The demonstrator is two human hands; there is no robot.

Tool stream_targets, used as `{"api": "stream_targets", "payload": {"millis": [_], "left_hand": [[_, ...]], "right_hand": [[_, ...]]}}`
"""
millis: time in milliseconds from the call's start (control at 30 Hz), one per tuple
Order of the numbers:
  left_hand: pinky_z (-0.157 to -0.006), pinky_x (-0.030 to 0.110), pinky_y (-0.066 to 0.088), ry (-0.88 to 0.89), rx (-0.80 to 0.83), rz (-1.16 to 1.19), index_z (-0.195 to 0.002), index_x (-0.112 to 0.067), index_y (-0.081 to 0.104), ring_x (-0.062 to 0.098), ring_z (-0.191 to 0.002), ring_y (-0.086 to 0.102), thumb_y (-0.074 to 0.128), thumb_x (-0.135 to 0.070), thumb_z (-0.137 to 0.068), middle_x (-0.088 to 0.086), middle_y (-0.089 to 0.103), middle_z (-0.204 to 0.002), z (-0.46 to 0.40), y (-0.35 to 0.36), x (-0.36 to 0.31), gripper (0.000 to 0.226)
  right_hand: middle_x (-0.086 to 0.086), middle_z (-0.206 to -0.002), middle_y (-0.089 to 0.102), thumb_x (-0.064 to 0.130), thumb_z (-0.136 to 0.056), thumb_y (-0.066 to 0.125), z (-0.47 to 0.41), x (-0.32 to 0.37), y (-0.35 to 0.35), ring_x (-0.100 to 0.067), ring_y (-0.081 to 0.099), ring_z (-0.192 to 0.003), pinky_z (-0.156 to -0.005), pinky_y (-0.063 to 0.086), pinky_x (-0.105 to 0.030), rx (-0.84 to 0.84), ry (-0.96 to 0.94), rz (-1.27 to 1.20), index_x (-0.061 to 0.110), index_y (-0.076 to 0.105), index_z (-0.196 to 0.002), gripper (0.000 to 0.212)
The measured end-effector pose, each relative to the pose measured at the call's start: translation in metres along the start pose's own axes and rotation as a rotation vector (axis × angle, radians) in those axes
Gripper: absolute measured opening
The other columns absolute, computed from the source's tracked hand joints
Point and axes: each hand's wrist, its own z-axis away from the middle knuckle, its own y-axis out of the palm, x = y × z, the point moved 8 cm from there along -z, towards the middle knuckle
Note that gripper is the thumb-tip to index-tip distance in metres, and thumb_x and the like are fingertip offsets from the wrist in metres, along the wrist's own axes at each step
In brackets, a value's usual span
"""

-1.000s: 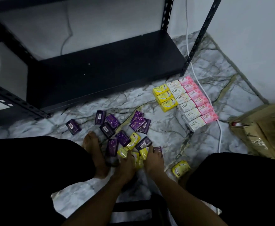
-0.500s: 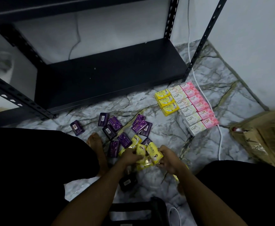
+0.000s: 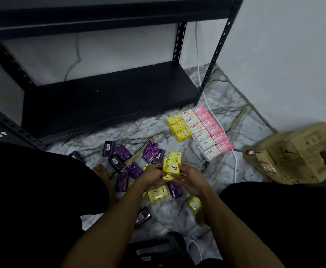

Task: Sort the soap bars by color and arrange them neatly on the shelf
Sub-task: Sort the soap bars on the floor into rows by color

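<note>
My left hand [image 3: 152,174] and my right hand [image 3: 190,178] together hold a small stack of yellow soap bars [image 3: 172,164] above the marble floor. Below them lie a loose yellow bar [image 3: 157,194] and another yellow bar [image 3: 195,203] by my right forearm. Several purple bars [image 3: 134,160] are scattered on the floor in front of my foot. To the right stand tidy rows: three yellow bars [image 3: 179,127], several white bars [image 3: 199,133] and several pink bars [image 3: 211,128]. The black shelf [image 3: 108,99] behind them is bare.
A crumpled cardboard box [image 3: 293,153] sits at the right. A white cable [image 3: 233,157] runs along the floor past the pink row and up the wall. The shelf's slotted posts [image 3: 210,70] stand at its corners. My knees flank the pile, and a dark bag [image 3: 154,250] lies below.
Both hands have risen from the floor pile, gathering yellow bars into a stack held between them. One yellow bar now lies exposed underneath. The camera has tilted up.
</note>
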Motion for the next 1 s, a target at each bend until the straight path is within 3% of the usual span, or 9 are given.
{"api": "stream_targets", "payload": {"millis": [100,233,333,433,533,700,833,900,1000], "left_hand": [[-0.087,0.047,0.059,-0.002,0.025,0.046,-0.123,-0.008,0.065,0.032,-0.099,0.071,0.054,0.004,-0.094,0.014,0.073,-0.113,0.000,0.002,-0.005,0.033],[-0.062,0.033,0.058,0.000,0.051,0.137,-0.130,-0.012,0.059,0.024,-0.085,0.071,0.050,-0.010,-0.102,0.010,0.072,-0.109,0.002,-0.004,-0.013,0.030],[-0.060,0.029,0.045,-0.024,0.028,0.142,-0.106,-0.017,0.062,0.021,-0.071,0.059,0.050,-0.027,-0.102,0.008,0.064,-0.088,0.005,-0.015,-0.013,0.016],[-0.061,0.029,0.036,-0.050,0.054,0.092,-0.083,-0.015,0.057,0.020,-0.065,0.045,0.050,-0.047,-0.099,0.004,0.052,-0.073,0.009,-0.015,-0.013,0.036],[-0.063,0.029,0.038,-0.051,0.112,-0.041,-0.091,-0.018,0.062,0.017,-0.063,0.048,0.052,-0.064,-0.093,0.001,0.054,-0.070,0.014,-0.002,-0.014,0.047],[-0.059,0.029,0.043,0.027,0.172,-0.114,-0.112,-0.014,0.073,0.017,-0.064,0.054,0.066,-0.052,-0.090,0.010,0.060,-0.082,0.008,0.010,-0.011,0.044],[-0.084,0.043,0.050,0.010,0.169,-0.061,-0.113,-0.013,0.073,0.026,-0.089,0.064,0.066,-0.046,-0.092,0.012,0.071,-0.099,0.000,0.014,-0.006,0.039],[-0.077,0.037,0.050,0.022,0.158,-0.051,-0.116,-0.012,0.070,0.019,-0.081,0.065,0.062,-0.045,-0.095,0.005,0.072,-0.094,-0.003,0.019,-0.009,0.040],[-0.065,0.028,0.050,0.044,0.141,-0.021,-0.123,-0.007,0.062,0.013,-0.076,0.065,0.058,-0.042,-0.098,0.000,0.071,-0.089,-0.006,0.028,-0.015,0.044]], "right_hand": [[-0.015,-0.103,0.073,0.011,-0.102,0.045,0.009,0.021,0.005,-0.030,0.066,-0.085,-0.079,0.056,-0.044,-0.030,-0.061,0.036,0.009,0.065,-0.115,0.023],[-0.016,-0.111,0.070,0.012,-0.104,0.047,0.020,0.039,-0.006,-0.037,0.068,-0.098,-0.083,0.058,-0.055,-0.011,-0.113,0.088,0.009,0.064,-0.119,0.023],[-0.014,-0.108,0.069,0.013,-0.104,0.048,0.024,0.046,-0.009,-0.035,0.065,-0.095,-0.081,0.059,-0.052,0.054,-0.125,0.219,0.011,0.064,-0.120,0.023],[-0.012,-0.100,0.070,0.013,-0.101,0.054,0.025,0.051,-0.003,-0.031,0.066,-0.090,-0.071,0.059,-0.045,0.114,-0.136,0.387,0.009,0.067,-0.121,0.024],[-0.011,-0.092,0.065,0.014,-0.097,0.063,0.020,0.059,-0.003,-0.023,0.065,-0.080,-0.060,0.052,-0.031,0.054,-0.198,0.507,0.006,0.066,-0.110,0.016],[-0.020,-0.097,0.069,0.020,-0.089,0.074,0.004,0.057,-0.008,-0.035,0.069,-0.088,-0.074,0.056,-0.048,-0.092,-0.288,0.591,0.008,0.064,-0.096,0.016],[-0.020,-0.102,0.069,0.026,-0.088,0.075,0.001,0.042,-0.012,-0.036,0.070,-0.090,-0.077,0.059,-0.054,-0.209,-0.291,0.464,0.005,0.066,-0.106,0.029],[-0.021,-0.104,0.071,0.032,-0.088,0.074,-0.002,0.026,-0.016,-0.036,0.071,-0.090,-0.075,0.060,-0.055,-0.251,-0.187,0.248,0.001,0.066,-0.107,0.037],[-0.023,-0.106,0.071,0.025,-0.094,0.067,0.001,0.013,-0.009,-0.038,0.071,-0.093,-0.068,0.060,-0.044,-0.173,-0.091,-0.069,-0.006,0.064,-0.111,0.036]]}}
